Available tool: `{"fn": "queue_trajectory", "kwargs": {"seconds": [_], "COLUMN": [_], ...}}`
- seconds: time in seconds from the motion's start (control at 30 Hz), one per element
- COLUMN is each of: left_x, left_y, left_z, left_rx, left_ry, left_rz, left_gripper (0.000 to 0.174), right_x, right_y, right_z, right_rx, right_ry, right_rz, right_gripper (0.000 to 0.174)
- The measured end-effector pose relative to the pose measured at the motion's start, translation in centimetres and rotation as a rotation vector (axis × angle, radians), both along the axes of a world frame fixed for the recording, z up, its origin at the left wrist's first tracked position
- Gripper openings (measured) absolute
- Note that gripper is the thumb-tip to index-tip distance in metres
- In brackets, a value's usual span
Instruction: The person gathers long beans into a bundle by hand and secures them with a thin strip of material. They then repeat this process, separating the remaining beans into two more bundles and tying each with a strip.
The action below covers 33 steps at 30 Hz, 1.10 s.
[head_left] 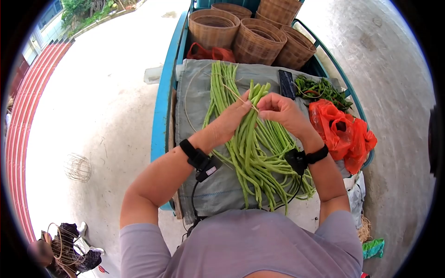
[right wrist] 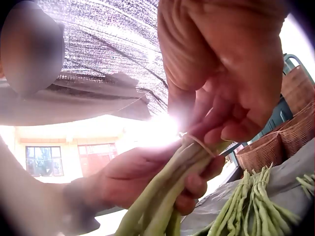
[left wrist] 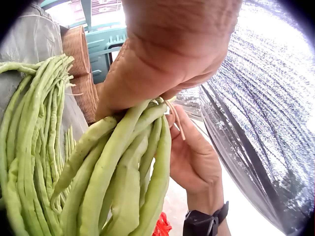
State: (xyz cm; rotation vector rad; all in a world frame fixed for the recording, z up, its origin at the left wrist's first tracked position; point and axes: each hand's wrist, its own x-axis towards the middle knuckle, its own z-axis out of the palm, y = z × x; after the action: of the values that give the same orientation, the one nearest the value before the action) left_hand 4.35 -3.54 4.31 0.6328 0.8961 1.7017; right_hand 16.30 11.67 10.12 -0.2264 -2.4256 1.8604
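A bunch of long green beans (head_left: 248, 139) is held up by its top end in my left hand (head_left: 229, 121), whose fingers wrap round the stems. A thin pale tie strand (right wrist: 201, 143) goes round the bunch near that end, and its loose end (left wrist: 180, 123) hangs out in the left wrist view. My right hand (head_left: 283, 113) pinches at the strand beside the bunch, fingers bent; the exact grip is partly hidden. More beans (head_left: 223, 83) lie on the grey cloth (head_left: 197, 92) under and behind my hands.
Wicker baskets (head_left: 214, 28) stand at the back of the blue cart (head_left: 162, 106). Right of the beans are a dark phone (head_left: 287, 84), green peppers (head_left: 324, 90) and red plastic bags (head_left: 340, 134). A wire frame (head_left: 78, 167) stands on the ground at left.
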Motion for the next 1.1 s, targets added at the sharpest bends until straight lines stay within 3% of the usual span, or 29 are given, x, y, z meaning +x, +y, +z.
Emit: {"fn": "queue_trajectory", "kwargs": {"seconds": [0.2, 0.3, 0.6, 0.67, 1.1], "left_x": [0.1, 0.3, 0.4, 0.0, 0.2], "left_y": [-0.1, 0.0, -0.2, 0.1, -0.3], "left_z": [0.3, 0.3, 0.1, -0.5, -0.3], "left_rx": [0.009, 0.031, -0.028, 0.0, 0.022], "left_ry": [-0.091, -0.087, -0.052, -0.037, -0.071], "left_rz": [0.021, 0.045, -0.015, -0.071, 0.085], "left_gripper": [0.048, 0.049, 0.052, 0.051, 0.048], "right_x": [-0.5, -0.3, -0.6, -1.1, -1.7], "right_y": [-1.5, -3.2, -2.4, -2.2, -3.5], "right_z": [-0.1, 0.8, -0.2, -1.0, -4.1], "right_rx": [0.246, 0.583, 1.188, 1.239, 1.139], "right_ry": [0.077, 0.189, 0.471, 0.491, 0.511], "right_rz": [-0.104, -0.169, -0.123, -0.179, -0.452], "right_gripper": [0.013, 0.01, 0.011, 0.012, 0.018]}}
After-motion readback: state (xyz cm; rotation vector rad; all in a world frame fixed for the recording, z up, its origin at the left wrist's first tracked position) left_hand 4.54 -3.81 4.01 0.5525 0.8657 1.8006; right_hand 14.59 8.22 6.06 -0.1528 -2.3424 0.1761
